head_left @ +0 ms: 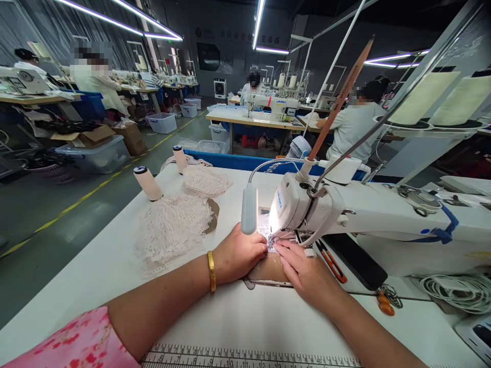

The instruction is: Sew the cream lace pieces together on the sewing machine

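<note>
White lace fabric (pixel 263 225) lies under the needle area of a white sewing machine (pixel 293 202), lit brightly by a small lamp (pixel 249 209). My left hand (pixel 238 254), with a gold bangle at the wrist, is closed on the lace's left edge, its fingertips pressed together near the needle. Opposite it, my right hand (pixel 309 271) rests on the work with fingers stretched forward and the thumb apart. A tan, shiny surface (pixel 268 268) shows between the hands. Glare and my fingers hide the needle and presser foot.
Lace pieces (pixel 172 232) are piled at the left, beside two thread cones (pixel 148 183). Right of my right hand lie orange-handled thread snips (pixel 335 266) and a black phone (pixel 355 260). A ruler strip (pixel 245 356) runs along the front. Co-workers sit at machines beyond.
</note>
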A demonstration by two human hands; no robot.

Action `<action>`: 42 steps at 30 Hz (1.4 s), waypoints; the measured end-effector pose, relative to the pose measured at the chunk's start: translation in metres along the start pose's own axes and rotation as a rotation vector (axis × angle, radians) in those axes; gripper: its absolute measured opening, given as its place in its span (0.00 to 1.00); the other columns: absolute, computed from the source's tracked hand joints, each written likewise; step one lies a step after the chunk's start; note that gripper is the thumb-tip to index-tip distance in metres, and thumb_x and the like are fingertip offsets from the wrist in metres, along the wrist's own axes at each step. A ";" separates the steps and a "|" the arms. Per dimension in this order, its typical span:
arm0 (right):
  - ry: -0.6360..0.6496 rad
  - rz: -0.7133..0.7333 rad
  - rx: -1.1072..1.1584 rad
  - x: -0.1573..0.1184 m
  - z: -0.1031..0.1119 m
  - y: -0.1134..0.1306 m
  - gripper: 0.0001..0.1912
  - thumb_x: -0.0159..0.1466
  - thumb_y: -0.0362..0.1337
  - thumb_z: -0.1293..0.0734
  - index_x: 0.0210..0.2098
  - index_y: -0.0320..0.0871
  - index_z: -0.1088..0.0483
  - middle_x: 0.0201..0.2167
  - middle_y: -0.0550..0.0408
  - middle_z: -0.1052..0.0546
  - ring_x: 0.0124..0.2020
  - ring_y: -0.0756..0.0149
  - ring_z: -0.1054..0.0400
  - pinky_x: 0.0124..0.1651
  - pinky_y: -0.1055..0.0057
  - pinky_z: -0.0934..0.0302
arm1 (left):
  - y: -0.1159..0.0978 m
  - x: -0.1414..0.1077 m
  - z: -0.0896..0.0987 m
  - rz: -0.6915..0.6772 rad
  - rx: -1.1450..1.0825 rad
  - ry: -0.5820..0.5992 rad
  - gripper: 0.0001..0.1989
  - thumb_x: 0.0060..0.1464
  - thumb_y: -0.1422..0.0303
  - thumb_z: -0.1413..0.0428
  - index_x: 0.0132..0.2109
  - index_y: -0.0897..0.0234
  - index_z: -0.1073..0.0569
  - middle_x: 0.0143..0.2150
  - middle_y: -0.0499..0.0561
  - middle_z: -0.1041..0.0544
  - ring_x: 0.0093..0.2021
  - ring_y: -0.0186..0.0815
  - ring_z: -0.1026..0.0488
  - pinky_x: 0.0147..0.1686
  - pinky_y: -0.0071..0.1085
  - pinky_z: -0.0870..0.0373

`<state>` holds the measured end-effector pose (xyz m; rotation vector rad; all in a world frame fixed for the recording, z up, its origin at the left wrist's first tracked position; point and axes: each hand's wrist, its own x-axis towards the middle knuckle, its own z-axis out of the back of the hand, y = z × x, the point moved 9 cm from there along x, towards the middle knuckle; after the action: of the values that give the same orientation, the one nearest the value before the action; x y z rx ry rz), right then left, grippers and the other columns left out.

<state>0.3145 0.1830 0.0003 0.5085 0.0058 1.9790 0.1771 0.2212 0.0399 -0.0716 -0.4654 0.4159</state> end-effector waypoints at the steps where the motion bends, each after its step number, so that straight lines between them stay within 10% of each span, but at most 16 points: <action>1: -0.008 0.004 0.004 0.000 0.001 0.000 0.23 0.75 0.33 0.44 0.64 0.42 0.27 0.53 0.38 0.20 0.49 0.46 0.22 0.42 0.53 0.21 | 0.002 0.000 0.001 0.023 0.006 0.006 0.09 0.71 0.70 0.47 0.48 0.63 0.22 0.48 0.55 0.19 0.50 0.43 0.24 0.53 0.40 0.30; 5: -0.052 0.054 0.029 0.001 0.009 0.007 0.22 0.76 0.32 0.44 0.64 0.41 0.28 0.54 0.40 0.20 0.50 0.47 0.22 0.44 0.53 0.22 | 0.014 -0.002 0.005 0.198 0.103 0.058 0.14 0.66 0.58 0.39 0.50 0.64 0.24 0.50 0.59 0.22 0.52 0.50 0.26 0.46 0.41 0.28; 10: -0.129 0.197 0.115 0.002 0.029 0.030 0.19 0.75 0.26 0.43 0.61 0.42 0.31 0.53 0.44 0.19 0.51 0.53 0.23 0.49 0.56 0.24 | -0.006 0.000 0.025 0.103 0.042 -0.019 0.22 0.69 0.61 0.46 0.26 0.64 0.32 0.32 0.52 0.28 0.35 0.39 0.31 0.37 0.36 0.34; 16: -0.080 0.294 0.198 0.006 0.032 0.046 0.23 0.73 0.25 0.42 0.63 0.46 0.33 0.58 0.46 0.23 0.55 0.53 0.28 0.54 0.55 0.28 | 0.000 0.000 0.024 0.119 -0.013 0.012 0.11 0.68 0.73 0.52 0.40 0.63 0.25 0.40 0.53 0.23 0.40 0.40 0.28 0.39 0.35 0.34; 22: -0.056 0.205 0.209 0.005 0.030 0.035 0.19 0.69 0.22 0.43 0.51 0.48 0.32 0.39 0.53 0.21 0.39 0.57 0.27 0.47 0.58 0.30 | 0.000 -0.003 0.017 0.086 -0.030 0.051 0.17 0.65 0.69 0.47 0.26 0.64 0.34 0.27 0.49 0.30 0.31 0.36 0.33 0.34 0.34 0.38; 27: -0.054 0.317 0.213 0.005 0.034 0.051 0.22 0.70 0.23 0.43 0.58 0.47 0.32 0.55 0.47 0.23 0.52 0.55 0.29 0.52 0.59 0.32 | 0.002 -0.002 0.024 0.077 -0.091 -0.003 0.11 0.64 0.76 0.50 0.36 0.63 0.25 0.36 0.51 0.25 0.38 0.38 0.29 0.36 0.33 0.34; 33: -0.105 0.161 -0.022 0.005 0.040 0.020 0.15 0.67 0.23 0.42 0.32 0.46 0.32 0.29 0.51 0.29 0.36 0.55 0.35 0.36 0.64 0.38 | 0.000 -0.006 0.012 0.070 -0.111 0.070 0.08 0.64 0.73 0.44 0.40 0.62 0.20 0.34 0.50 0.26 0.33 0.37 0.30 0.32 0.33 0.35; 39: -0.007 0.312 0.205 0.001 0.038 0.041 0.18 0.70 0.23 0.42 0.52 0.46 0.29 0.53 0.50 0.22 0.49 0.56 0.29 0.49 0.61 0.33 | -0.007 -0.009 0.008 0.008 -0.144 0.037 0.05 0.65 0.72 0.41 0.43 0.63 0.19 0.46 0.52 0.20 0.43 0.41 0.24 0.44 0.39 0.30; 42: 0.070 0.293 0.241 0.001 0.031 0.042 0.17 0.71 0.22 0.43 0.46 0.47 0.29 0.47 0.53 0.20 0.46 0.58 0.27 0.48 0.61 0.33 | -0.013 -0.010 0.005 -0.028 -0.190 0.040 0.03 0.63 0.70 0.36 0.43 0.61 0.19 0.46 0.49 0.17 0.43 0.40 0.23 0.42 0.39 0.30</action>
<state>0.2890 0.1577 0.0382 0.6230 0.2274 2.2977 0.1713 0.2051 0.0420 -0.2560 -0.4655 0.3412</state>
